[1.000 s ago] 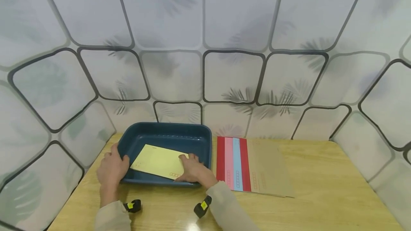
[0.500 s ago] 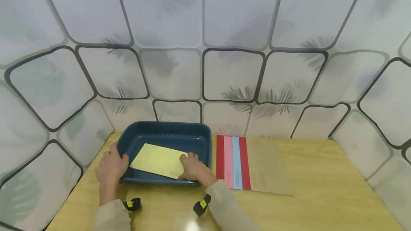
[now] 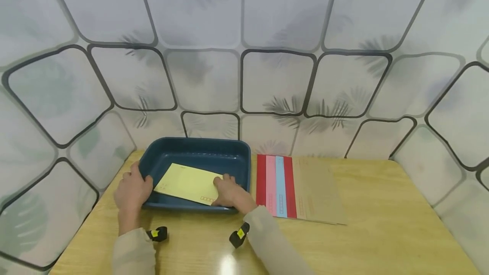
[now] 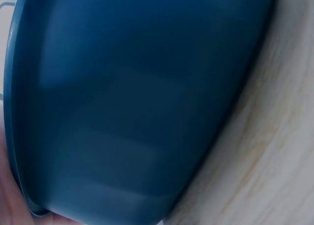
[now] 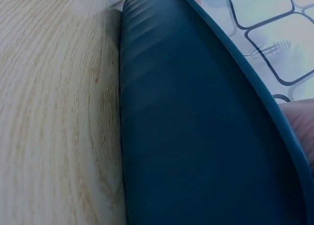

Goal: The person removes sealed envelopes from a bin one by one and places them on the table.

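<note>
A dark blue rectangular tray (image 3: pixel 206 142) stands on the wooden table at left. A pale yellow envelope (image 3: pixel 188 182) lies aslant inside it, with small postcode boxes printed near its lower right. My left hand (image 3: pixel 131 190) grips the tray's left side, thumb over the rim. My right hand (image 3: pixel 231 193) reaches over the front right of the tray and holds the envelope's right end between thumb and fingers; part of that end is hidden beneath the hand. Both wrist views are filled mostly by the tray's outer wall, with a bit of each hand at the rim.
Right of the tray, overlapping envelopes lie fanned out: red, pink (image 3: pixel 271 183), light blue (image 3: pixel 280 186), red again, then brown kraft ones (image 3: pixel 318 190). Behind the wooden table (image 3: pixel 382 215) hangs a patterned cloth wall (image 3: pixel 279 84). Black wrist cameras (image 3: pixel 239 234) sit on both wrists.
The whole head view has shifted slightly upward. My right thumb has drawn a little to the right along the envelope's front edge. The left hand and the tray keep their places.
</note>
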`<state>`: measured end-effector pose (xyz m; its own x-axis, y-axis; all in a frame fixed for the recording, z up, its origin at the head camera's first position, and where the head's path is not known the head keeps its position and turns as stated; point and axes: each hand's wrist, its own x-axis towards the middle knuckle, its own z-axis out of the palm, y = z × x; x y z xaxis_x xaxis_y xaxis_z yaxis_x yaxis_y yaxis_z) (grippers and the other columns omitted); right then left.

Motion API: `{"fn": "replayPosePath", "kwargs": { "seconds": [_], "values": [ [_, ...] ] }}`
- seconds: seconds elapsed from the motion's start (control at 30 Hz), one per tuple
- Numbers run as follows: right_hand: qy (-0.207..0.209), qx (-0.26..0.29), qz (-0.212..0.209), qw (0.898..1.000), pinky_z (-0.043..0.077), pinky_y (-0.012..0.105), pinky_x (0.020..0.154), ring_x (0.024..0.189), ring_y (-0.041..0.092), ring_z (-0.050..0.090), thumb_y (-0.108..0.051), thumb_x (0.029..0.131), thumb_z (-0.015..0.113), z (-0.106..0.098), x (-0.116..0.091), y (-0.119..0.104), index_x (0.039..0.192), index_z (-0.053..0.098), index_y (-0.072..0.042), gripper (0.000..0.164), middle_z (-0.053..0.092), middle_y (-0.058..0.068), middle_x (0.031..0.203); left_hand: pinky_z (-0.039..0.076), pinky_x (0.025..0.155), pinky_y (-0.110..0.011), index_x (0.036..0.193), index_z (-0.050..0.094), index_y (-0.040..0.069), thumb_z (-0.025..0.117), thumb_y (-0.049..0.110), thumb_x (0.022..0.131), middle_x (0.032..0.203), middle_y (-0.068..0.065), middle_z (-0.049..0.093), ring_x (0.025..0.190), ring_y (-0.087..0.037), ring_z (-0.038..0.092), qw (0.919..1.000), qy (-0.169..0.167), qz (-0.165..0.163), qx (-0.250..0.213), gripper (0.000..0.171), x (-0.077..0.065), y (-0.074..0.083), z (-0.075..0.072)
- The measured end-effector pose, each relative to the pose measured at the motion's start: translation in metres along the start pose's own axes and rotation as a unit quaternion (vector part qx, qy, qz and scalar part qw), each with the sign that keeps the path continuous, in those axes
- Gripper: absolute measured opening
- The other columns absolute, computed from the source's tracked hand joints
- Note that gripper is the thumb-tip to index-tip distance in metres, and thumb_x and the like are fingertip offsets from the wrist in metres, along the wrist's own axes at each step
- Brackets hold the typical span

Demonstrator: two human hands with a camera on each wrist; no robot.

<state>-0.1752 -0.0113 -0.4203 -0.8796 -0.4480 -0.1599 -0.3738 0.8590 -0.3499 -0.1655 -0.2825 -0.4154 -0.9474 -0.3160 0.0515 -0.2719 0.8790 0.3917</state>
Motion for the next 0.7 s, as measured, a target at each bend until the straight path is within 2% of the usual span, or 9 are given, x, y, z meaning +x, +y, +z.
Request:
{"fn": "replayPosePath", "kwargs": {
  "seconds": [0.17, 0.3, 0.5, 0.7],
  "values": [
    [-0.007, 0.003, 0.006, 1.0, 0.047, 0.045, 0.081, 0.099, 0.026, 0.043, -0.033, 0.068, 0.079, -0.0014, 0.0019, 0.0006, 0.125, 0.05, -0.01, 0.067, 0.049, 0.013, 0.113, 0.043, 0.069, -0.064, 0.141, 0.018, -0.001, 0.04, 0.026, 0.09, 0.115, -0.039, 0.043, 0.094, -0.052, 0.047, 1.0, -0.005, -0.003, 0.004, 0.062, -0.0002, 0.0057, -0.0048],
    [-0.004, 0.009, 0.007, 1.0, 0.046, 0.047, 0.082, 0.1, 0.026, 0.042, -0.031, 0.068, 0.08, -0.0024, 0.0015, -0.0012, 0.127, 0.048, -0.012, 0.07, 0.048, 0.013, 0.114, 0.042, 0.069, -0.064, 0.141, 0.017, -0.001, 0.041, 0.026, 0.089, 0.115, -0.039, 0.043, 0.094, -0.053, 0.047, 1.0, -0.002, -0.006, 0.004, 0.063, 0.0001, 0.0043, -0.0058],
    [0.005, 0.006, -0.001, 1.0, 0.046, 0.044, 0.078, 0.094, 0.025, 0.042, -0.029, 0.067, 0.081, -0.002, -0.0016, -0.0021, 0.12, 0.053, -0.011, 0.063, 0.048, 0.012, 0.105, 0.042, 0.069, -0.065, 0.141, 0.017, -0.001, 0.041, 0.027, 0.089, 0.116, -0.039, 0.043, 0.094, -0.053, 0.047, 1.0, 0.003, 0.006, 0.001, 0.064, -0.0004, 0.0008, -0.0042],
    [0.004, 0.011, -0.01, 1.0, 0.047, 0.044, 0.075, 0.091, 0.025, 0.041, -0.027, 0.066, 0.081, -0.0004, -0.0019, -0.0016, 0.118, 0.055, -0.01, 0.061, 0.048, 0.011, 0.102, 0.041, 0.069, -0.064, 0.142, 0.017, 0.0, 0.042, 0.026, 0.089, 0.116, -0.039, 0.043, 0.093, -0.052, 0.047, 1.0, 0.002, -0.001, -0.002, 0.064, -0.0012, -0.0011, -0.0022]
  ]
}}
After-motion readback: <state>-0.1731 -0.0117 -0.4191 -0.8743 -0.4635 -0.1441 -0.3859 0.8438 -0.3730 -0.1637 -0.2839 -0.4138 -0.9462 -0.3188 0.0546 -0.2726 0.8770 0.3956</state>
